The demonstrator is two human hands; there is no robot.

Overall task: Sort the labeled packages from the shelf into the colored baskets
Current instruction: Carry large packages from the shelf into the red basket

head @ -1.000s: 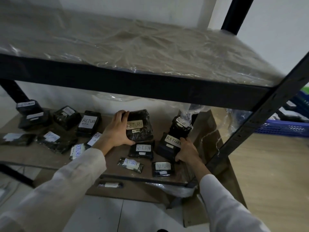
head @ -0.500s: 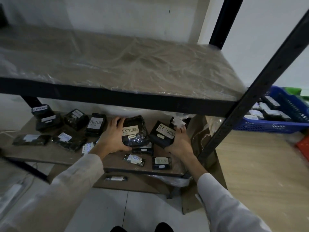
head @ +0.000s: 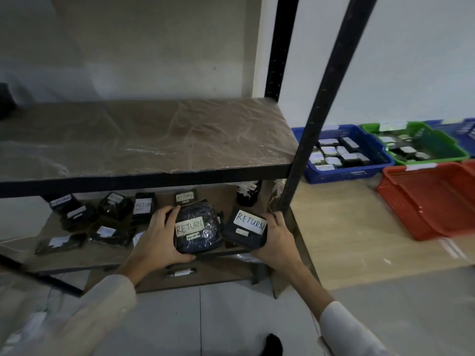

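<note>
My left hand grips a rounded dark package wrapped in shiny plastic, with a label reading RETURN. My right hand holds a flat black package with a white RETURN label. Both packages are lifted at the front edge of the lower shelf. Several more labelled black packages lie further back on that shelf. To the right on the floor stand a red basket, a blue basket and a green basket.
A black upright post of the rack stands just right of my right hand. The plastic-wrapped upper shelf overhangs the packages. One small package lies under the lower shelf. Blue and green baskets hold several packages. Another blue basket sits at the far right.
Both hands have drawn their RETURN packages forward to the shelf's front edge. The view has risen and swung right, bringing the coloured baskets into sight.
</note>
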